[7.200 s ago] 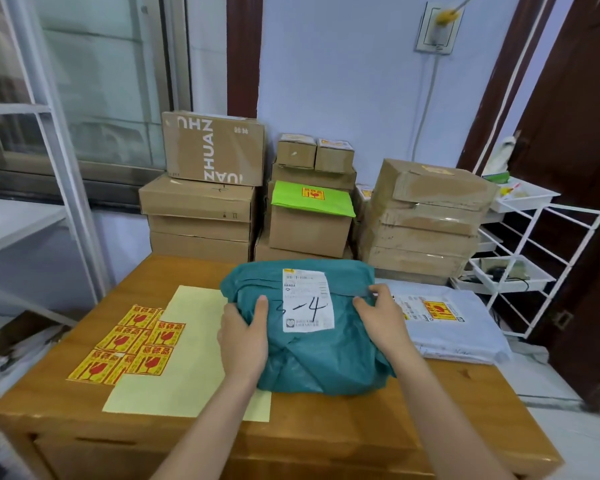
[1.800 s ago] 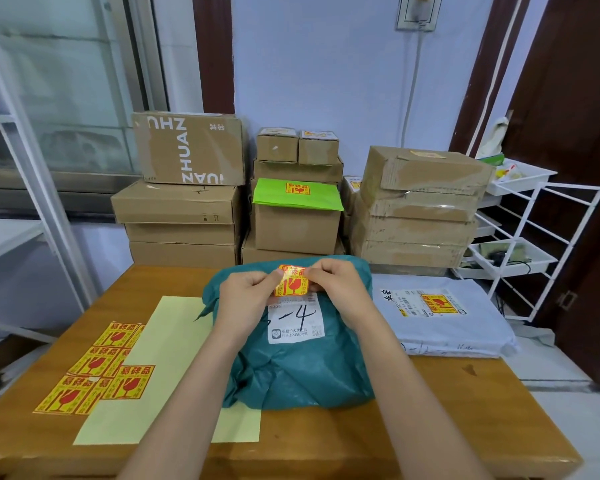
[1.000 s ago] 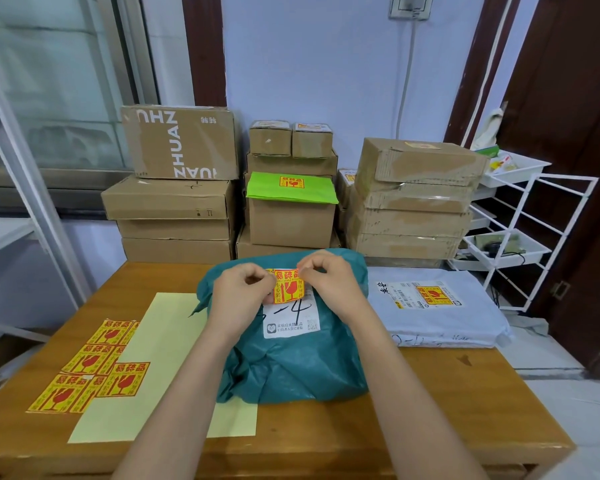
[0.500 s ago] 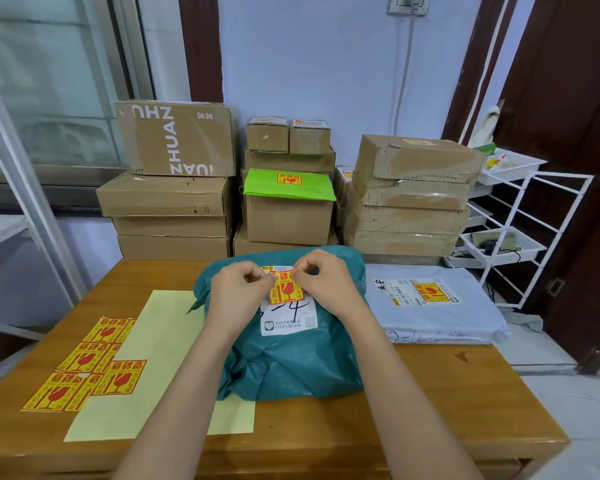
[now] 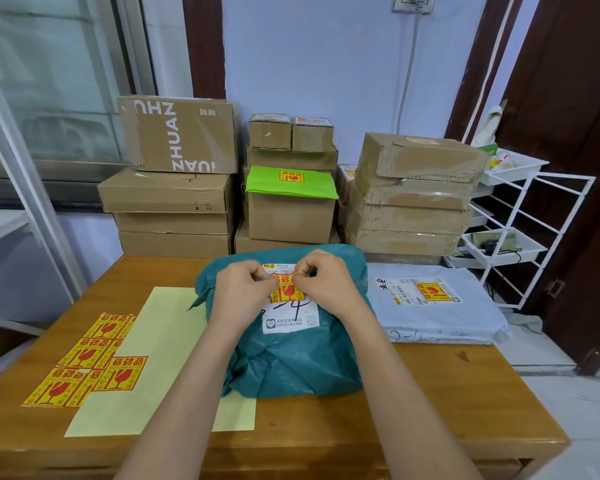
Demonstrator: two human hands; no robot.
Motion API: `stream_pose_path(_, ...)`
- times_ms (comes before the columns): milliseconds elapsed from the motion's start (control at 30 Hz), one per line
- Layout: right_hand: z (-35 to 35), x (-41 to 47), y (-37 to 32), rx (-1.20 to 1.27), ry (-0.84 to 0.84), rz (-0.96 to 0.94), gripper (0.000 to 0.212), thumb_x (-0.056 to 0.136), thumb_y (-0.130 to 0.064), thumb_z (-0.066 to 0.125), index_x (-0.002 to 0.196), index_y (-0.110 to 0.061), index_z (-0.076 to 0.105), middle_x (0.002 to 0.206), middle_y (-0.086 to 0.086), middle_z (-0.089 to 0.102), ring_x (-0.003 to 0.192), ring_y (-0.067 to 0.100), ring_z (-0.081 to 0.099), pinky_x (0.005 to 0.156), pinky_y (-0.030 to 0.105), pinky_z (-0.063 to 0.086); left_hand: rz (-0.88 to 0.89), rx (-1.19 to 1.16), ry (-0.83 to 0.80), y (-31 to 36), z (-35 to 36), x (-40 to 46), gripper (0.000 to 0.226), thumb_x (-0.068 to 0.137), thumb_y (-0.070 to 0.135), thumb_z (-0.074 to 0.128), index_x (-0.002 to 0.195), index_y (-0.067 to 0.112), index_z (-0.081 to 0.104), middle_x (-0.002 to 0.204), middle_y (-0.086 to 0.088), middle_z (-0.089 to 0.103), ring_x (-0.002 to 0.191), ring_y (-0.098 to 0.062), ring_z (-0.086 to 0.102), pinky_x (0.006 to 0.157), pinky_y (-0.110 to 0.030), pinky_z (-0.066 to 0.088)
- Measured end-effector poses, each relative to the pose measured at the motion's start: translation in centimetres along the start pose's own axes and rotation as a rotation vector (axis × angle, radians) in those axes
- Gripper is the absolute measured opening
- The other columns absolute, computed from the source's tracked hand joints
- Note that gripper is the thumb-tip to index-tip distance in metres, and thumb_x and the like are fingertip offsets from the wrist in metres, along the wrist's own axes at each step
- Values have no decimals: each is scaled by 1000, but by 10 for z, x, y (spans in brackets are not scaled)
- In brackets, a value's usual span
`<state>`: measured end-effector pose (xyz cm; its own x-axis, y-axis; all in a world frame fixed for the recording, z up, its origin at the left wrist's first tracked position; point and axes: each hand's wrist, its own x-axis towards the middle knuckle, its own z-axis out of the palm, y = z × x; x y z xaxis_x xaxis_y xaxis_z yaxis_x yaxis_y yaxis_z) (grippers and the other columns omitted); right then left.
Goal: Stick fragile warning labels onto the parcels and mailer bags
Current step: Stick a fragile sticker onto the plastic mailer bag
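Observation:
A teal mailer bag point(image 5: 291, 358) lies in the middle of the wooden table point(image 5: 447, 403), with a white shipping slip point(image 5: 291, 320) on top. A yellow fragile label point(image 5: 284, 289) with red print hangs over the slip. My left hand point(image 5: 243, 289) pinches its upper left corner and my right hand point(image 5: 326, 282) pinches its upper right corner, knuckles close together. Several loose fragile labels point(image 5: 87, 362) lie at the table's left, beside a pale yellow backing sheet point(image 5: 153, 358).
A grey mailer bag point(image 5: 437, 306) bearing a fragile label lies to the right. Stacked cardboard boxes point(image 5: 174, 188) line the wall behind the table, one under a green mailer point(image 5: 291, 183) with a label. A white wire rack point(image 5: 520, 230) stands at the right by a dark door.
Both hands have lowered the fragile label slightly, closer to the shipping slip on the teal bag. Earlier they rested on the bag's sides without a label.

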<state>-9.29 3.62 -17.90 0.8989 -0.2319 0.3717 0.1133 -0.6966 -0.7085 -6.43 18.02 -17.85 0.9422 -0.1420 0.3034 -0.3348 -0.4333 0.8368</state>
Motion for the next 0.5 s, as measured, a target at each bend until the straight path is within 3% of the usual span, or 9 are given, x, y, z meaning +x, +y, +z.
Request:
stream_pose_path(133,1,0,-1,-40,-25,-17,24,74,-1,63,55,-13,53,86,12,62,83,19,58,75,29,47,6,34,-3,0,1,1,16,77,5,67,62,0,62,59,-2,58,58,-11,49,55,-24,39)
stream_pose_path(233,0,0,-2,-58,-40,-26,19,74,-2,64,59,-9,55,87,12,61,83,21,56,75,32,48,11,64,-7,0,2,2,16,77,4,67,62,-1,62,60,-6,60,59,-12,50,53,-23,39)
stream_pose_path(500,2,1,-3,-192,-96,-85,35,76,-6,61,55,-22,38,81,1,49,87,23,48,82,44,45,20,127,-13,0,2,3,16,74,3,65,60,-3,59,61,-7,60,58,-9,47,50,-16,34)
